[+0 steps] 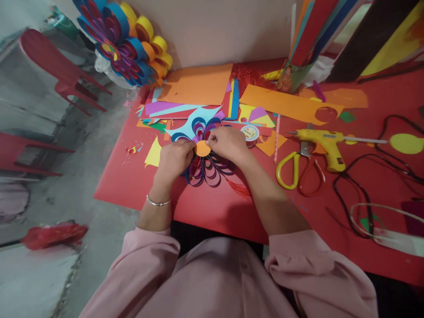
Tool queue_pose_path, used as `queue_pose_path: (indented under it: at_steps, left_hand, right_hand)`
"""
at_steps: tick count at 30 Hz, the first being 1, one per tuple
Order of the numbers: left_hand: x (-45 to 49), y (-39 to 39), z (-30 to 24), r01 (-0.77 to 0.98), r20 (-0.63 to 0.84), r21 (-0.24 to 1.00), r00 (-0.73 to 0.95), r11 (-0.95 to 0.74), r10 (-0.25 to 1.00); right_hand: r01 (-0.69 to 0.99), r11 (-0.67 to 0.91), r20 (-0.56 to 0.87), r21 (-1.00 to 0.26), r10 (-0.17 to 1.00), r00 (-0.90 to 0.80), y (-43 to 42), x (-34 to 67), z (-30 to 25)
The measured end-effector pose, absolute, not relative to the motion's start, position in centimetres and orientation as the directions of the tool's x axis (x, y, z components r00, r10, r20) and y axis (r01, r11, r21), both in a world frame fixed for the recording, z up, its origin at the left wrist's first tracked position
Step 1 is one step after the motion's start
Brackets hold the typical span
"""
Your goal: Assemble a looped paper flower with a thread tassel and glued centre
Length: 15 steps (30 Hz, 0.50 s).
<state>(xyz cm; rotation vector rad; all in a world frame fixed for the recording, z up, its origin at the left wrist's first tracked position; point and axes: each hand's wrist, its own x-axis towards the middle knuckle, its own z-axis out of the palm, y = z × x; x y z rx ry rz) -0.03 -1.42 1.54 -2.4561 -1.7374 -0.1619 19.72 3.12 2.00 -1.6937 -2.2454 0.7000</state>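
Note:
An orange paper circle point(202, 149) covers the centre of a paper flower point(212, 179) made of looped strips in blue, purple and dark red. My left hand point(175, 160) is closed at the circle's left edge, over the flower's petals. On the opposite side, my right hand point(229, 142) pinches the circle's upper right edge. The fingertips of both hands are partly hidden, and several petals lie beneath my hands. A red tassel point(239, 187) sticks out from under the flower at the lower right.
To the right lie a yellow glue gun point(326, 143), scissors point(300, 168) and black cables point(356, 176). A tape roll point(250, 132) and a twisted pink stick point(277, 137) are nearer. Orange sheets point(198, 84) and scraps lie behind. A bigger paper flower point(115, 48) stands back left.

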Motion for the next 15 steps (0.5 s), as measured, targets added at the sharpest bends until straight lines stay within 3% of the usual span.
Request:
queue_pose_path:
  at_steps: [15]
  left_hand:
    - [0.33,-2.35,2.04,0.96,0.161,-0.005,0.277,-0.28,0.947]
  right_hand:
    - [0.84,0.205,-0.093,-0.503,0.953,-0.288,3.11,19.61,1.89]
